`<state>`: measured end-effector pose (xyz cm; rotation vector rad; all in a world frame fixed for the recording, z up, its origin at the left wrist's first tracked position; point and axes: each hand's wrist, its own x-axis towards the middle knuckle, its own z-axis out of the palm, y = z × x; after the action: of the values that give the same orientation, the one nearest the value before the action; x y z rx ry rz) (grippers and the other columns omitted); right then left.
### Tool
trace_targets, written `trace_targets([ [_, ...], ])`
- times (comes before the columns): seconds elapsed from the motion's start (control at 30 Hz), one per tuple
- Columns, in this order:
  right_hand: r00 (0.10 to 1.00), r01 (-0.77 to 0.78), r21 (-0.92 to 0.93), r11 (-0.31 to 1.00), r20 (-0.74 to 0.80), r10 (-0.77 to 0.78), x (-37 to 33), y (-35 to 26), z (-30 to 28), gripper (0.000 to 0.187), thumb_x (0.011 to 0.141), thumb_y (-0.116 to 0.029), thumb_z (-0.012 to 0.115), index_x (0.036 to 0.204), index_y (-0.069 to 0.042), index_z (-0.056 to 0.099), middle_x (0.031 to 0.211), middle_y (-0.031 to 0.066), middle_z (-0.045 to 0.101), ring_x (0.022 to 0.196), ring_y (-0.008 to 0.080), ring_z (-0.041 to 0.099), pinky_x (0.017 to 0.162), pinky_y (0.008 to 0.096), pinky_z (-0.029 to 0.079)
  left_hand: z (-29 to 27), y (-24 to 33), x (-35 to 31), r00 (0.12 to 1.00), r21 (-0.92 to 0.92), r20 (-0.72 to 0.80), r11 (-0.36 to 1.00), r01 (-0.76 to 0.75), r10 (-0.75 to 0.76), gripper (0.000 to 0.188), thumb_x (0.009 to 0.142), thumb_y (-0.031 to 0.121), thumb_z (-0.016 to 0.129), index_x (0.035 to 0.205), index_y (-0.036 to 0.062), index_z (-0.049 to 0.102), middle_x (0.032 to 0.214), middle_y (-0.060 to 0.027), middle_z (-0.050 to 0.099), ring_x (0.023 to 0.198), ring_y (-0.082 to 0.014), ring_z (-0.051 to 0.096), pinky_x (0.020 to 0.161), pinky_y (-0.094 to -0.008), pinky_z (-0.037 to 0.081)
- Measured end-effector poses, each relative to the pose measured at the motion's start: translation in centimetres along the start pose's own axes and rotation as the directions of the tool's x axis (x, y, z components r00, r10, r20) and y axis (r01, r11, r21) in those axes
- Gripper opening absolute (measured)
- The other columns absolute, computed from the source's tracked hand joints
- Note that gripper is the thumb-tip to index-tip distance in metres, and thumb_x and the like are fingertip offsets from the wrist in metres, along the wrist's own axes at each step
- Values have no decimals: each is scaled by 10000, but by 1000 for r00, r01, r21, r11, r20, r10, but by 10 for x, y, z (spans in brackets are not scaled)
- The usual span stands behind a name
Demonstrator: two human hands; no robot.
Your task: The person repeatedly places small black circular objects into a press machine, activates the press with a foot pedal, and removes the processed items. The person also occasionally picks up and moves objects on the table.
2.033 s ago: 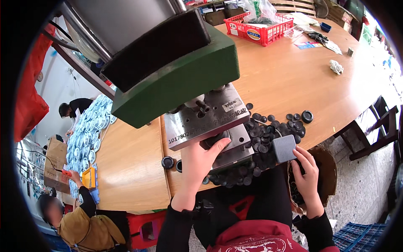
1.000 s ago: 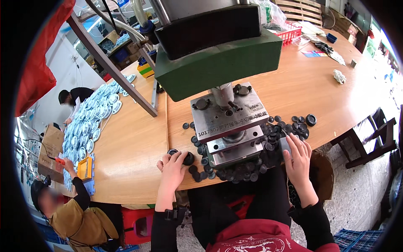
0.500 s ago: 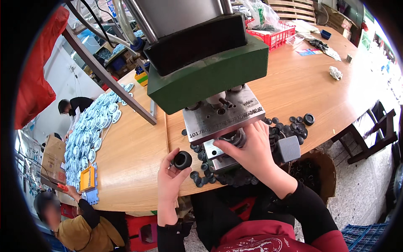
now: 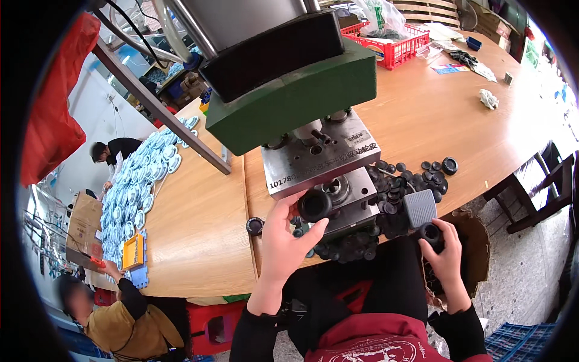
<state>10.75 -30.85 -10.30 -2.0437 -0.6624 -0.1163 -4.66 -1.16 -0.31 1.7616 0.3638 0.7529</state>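
Note:
Pinched between the fingers and thumb of my left hand [image 4: 288, 244], a black rubber wheel tyre [image 4: 315, 206] is held in front of the lower steel die [image 4: 357, 202]. Just behind it shows the die's round metal seat [image 4: 336, 189]. Above hangs the upper steel die [image 4: 322, 151], fixed under a green press head [image 4: 295, 96]. At the right, my right hand [image 4: 447, 256] grips a second black rubber tyre [image 4: 430, 234] over a cardboard box [image 4: 475, 247], partly hidden below.
Several small black discs [image 4: 392, 190] lie around the die, beside a grey ribbed pad [image 4: 420, 208]. One black round piece [image 4: 255, 226] sits left. Light-blue parts [image 4: 142, 181], an orange tray [image 4: 133, 251], a red crate [image 4: 395, 51] and two people are farther off.
My left hand has moved right with its tyre to the lower die. My right hand has left the die with a tyre, ending lower right. A black round piece now shows on the table left.

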Motion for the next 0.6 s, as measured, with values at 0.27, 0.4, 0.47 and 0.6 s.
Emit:
trace_targets([
  [0.27, 996, -84, -414, 906, -12, 88, -66, 117, -46, 756, 875, -217, 815, 1534, -58, 479, 1497, 200, 520, 1371, 402, 486, 1166, 486, 367, 23, 13, 41, 999, 538, 36, 843, 5, -29, 459, 802, 255, 914, 1121, -7, 715, 955, -78, 727, 779, -165, 670, 721, -314, 559],
  [0.4, 996, 71, -263, 962, -24, -80, -28, 66, -20, 553, 917, -102, 734, 1438, -15, 570, 1458, 190, 569, 1337, 374, 539, 1126, 462, 425, 29, 12, 42, 999, 522, 27, 853, -30, 18, 437, 807, 273, 907, 1084, -5, 715, 855, -60, 692, 702, -152, 615, 669, -317, 523],
  [0.47, 978, 199, -267, 943, -8, -209, -5, 40, -8, 525, 912, -79, 723, 1416, -18, 590, 1438, 179, 587, 1317, 371, 556, 1116, 459, 435, 34, 12, 39, 997, 545, 19, 835, -73, 76, 427, 813, 273, 902, 1076, -3, 709, 843, -62, 690, 691, -149, 608, 662, -313, 517],
  [0.6, 938, 336, -221, 916, -5, -345, 28, 8, 15, 500, 901, -84, 727, 1388, -48, 620, 1423, 154, 599, 1294, 373, 572, 1097, 465, 442, 32, 8, 42, 997, 590, 48, 804, -75, 57, 376, 831, 207, 876, 1103, 34, 681, 970, -66, 718, 791, -215, 680, 703, -361, 542],
])
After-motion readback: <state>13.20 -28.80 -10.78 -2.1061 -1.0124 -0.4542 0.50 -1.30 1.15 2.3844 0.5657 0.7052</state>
